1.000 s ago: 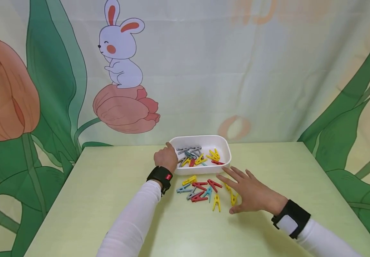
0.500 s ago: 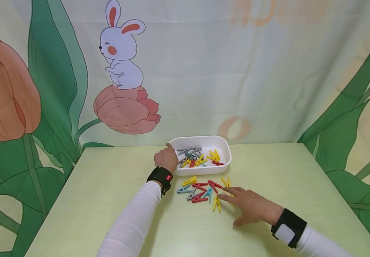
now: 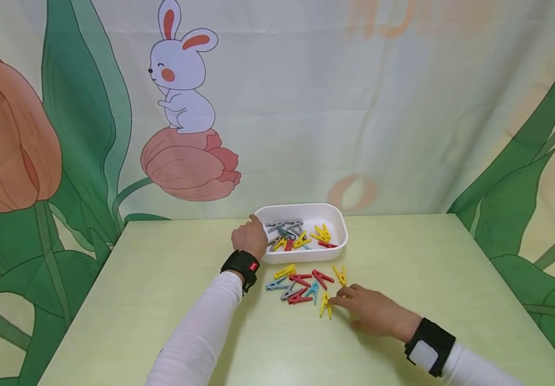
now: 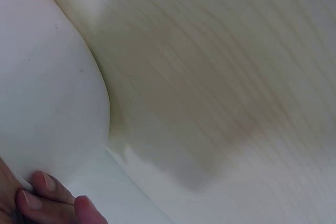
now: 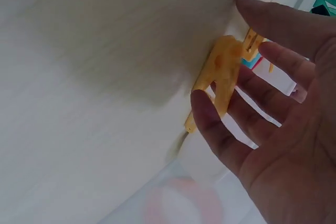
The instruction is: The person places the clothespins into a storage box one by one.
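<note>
Clothespins [image 3: 313,290] lie on the surface [image 3: 137,300] and in the white tray [image 3: 306,258], whose end my left hand [image 3: 250,237] grips, as before. My right hand [image 3: 376,312] has dropped since the earlier frame, fingers [image 5: 214,127] spread around a yellow clothespin [image 5: 224,65], within reach but unpinched.

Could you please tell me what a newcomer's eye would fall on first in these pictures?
Probably the cartoon rabbit on the backdrop, sitting on a pink tulip at the head view's upper left. Next, the white tray of clothespins near the table's far edge, its left end gripped by the left hand. In front lie loose colourful clothespins, with the right hand at their right side.
</note>
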